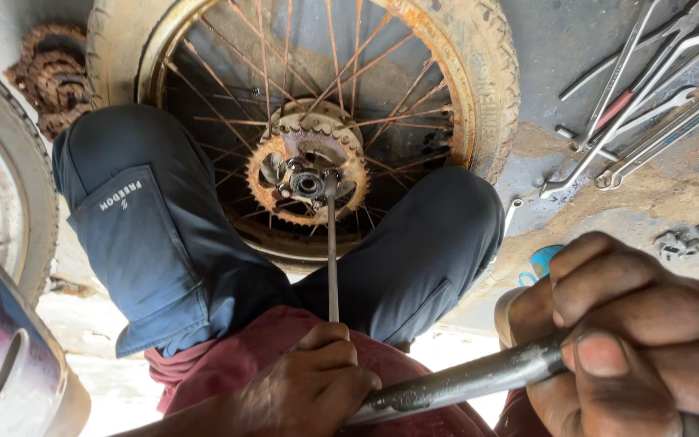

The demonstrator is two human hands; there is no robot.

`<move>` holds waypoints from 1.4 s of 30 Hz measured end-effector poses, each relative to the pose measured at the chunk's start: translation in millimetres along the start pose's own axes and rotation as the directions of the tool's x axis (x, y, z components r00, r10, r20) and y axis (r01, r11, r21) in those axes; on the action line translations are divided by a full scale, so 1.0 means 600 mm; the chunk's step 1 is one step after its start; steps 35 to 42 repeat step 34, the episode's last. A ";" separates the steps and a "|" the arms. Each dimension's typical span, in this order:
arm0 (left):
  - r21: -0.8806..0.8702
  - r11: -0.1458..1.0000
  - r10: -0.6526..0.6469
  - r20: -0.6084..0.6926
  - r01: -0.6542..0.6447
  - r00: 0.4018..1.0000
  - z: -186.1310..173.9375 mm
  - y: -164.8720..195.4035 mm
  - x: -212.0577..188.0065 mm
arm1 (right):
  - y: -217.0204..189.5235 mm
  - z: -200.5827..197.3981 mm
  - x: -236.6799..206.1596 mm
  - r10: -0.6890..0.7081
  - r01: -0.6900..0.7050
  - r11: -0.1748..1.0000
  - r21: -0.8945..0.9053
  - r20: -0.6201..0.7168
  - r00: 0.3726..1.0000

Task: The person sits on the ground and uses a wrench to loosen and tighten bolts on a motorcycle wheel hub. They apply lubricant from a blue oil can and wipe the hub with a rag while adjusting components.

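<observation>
Centrally, a rusty spoked wheel (pixel 301 121) lies between the person's knees, with a thin rod (pixel 332 251) standing on its hub (pixel 307 184). At six o'clock the left hand (pixel 305 388) has its fingers closed around the rod's lower end. At four o'clock the right hand (pixel 633 324) grips a thick metal bar (pixel 463 380); wrenches (pixel 649 97) lie at two o'clock.

Thin steel rod (pixel 332 251): upright in view, tip set against the hub (pixel 307 184) at the wheel centre, lower end in a fist. Rusty sprocket (pixel 311 168) rings the hub, teeth worn. Spoked wheel (pixel 301 105) lies flat between the knees, tyre caked with mud. Thick grey metal bar (pixel 463 379): slanted, gripped at its right end, low in view.
</observation>
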State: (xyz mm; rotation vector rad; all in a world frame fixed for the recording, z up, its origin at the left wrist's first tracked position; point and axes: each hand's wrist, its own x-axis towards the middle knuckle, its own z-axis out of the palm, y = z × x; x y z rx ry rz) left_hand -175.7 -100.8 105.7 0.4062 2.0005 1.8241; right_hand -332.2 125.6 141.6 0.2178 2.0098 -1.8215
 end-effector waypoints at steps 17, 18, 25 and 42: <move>-0.021 1.000 0.010 -0.095 -0.012 0.995 0.005 -0.002 -0.011 | -0.020 -0.005 -0.002 0.123 -0.112 0.986 -0.126 0.087 0.989; -0.023 1.000 0.009 -0.117 -0.012 0.993 0.001 -0.003 -0.011 | -0.017 -0.002 0.006 0.072 -0.057 0.991 -0.122 0.119 0.990; -0.079 0.997 -0.008 -0.169 -0.005 0.986 0.009 0.005 -0.003 | 0.025 0.011 0.024 -0.174 0.178 0.978 -0.106 0.043 0.984; -0.198 0.980 -0.063 -0.240 0.014 0.969 0.031 -0.002 -0.017 | 0.024 0.018 0.081 -0.355 0.380 0.923 -0.058 0.252 0.900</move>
